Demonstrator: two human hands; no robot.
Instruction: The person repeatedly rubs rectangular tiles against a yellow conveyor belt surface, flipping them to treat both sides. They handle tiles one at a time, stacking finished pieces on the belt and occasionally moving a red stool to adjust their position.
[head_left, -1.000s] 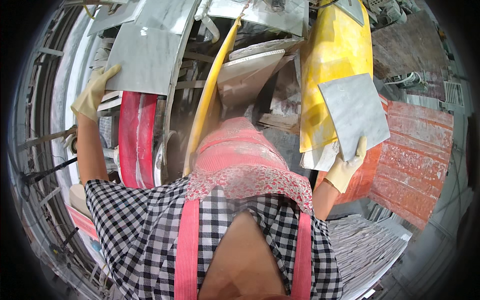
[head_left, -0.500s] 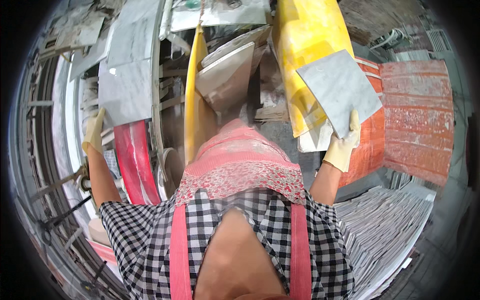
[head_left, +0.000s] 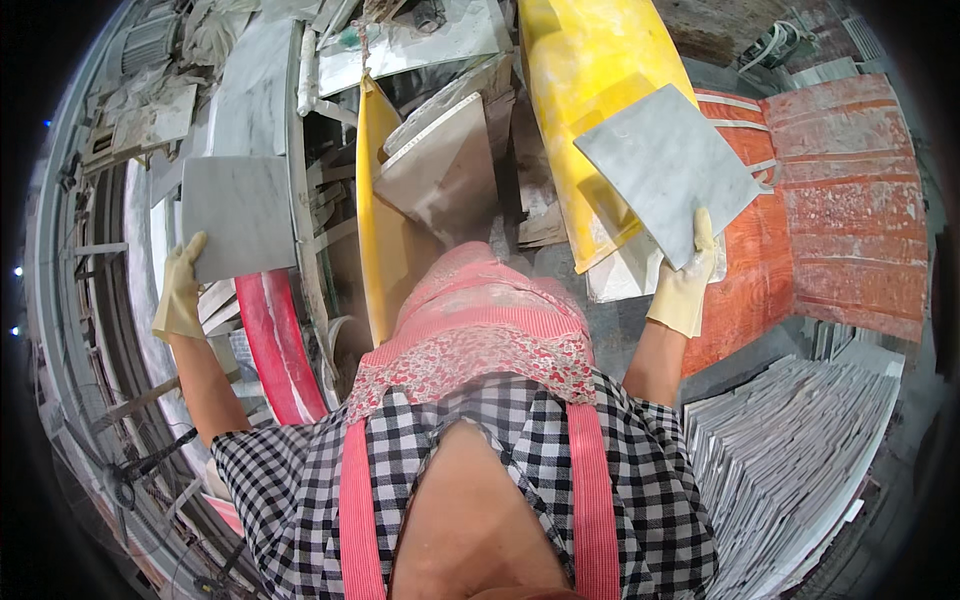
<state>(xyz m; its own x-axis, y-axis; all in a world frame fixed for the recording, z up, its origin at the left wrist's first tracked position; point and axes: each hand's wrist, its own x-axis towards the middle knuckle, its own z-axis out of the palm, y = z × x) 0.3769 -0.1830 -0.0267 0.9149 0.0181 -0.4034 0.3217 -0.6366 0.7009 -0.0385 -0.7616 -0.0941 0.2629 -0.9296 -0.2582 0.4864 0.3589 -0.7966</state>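
Note:
My left hand [head_left: 180,290], in a cream rubber glove, grips the lower left edge of a square grey marble tile [head_left: 240,215], thumb on top, its other fingers partly hidden. That tile lies over the end of a row of similar grey slabs [head_left: 262,95]. On the right, my right hand [head_left: 690,275], gloved alike, pinches the near corner of a second grey marble tile [head_left: 668,172]. This one is held tilted in front of a yellow sheet-covered surface [head_left: 610,60] and partly over the orange sheet beside it.
Upright light slabs [head_left: 440,165] lean behind a yellow panel [head_left: 375,220] in the middle. An orange dusty sheet [head_left: 850,200] covers something at right. Below it, thin tiles [head_left: 780,460] stand tightly stacked. A red strip [head_left: 280,345] and metal frame bars [head_left: 105,248] are at left.
The left tile has shifted and turned apart from the slab row, with my left hand now further over its edge. My right hand still holds its tile, barely moved; the whole view has shifted slightly.

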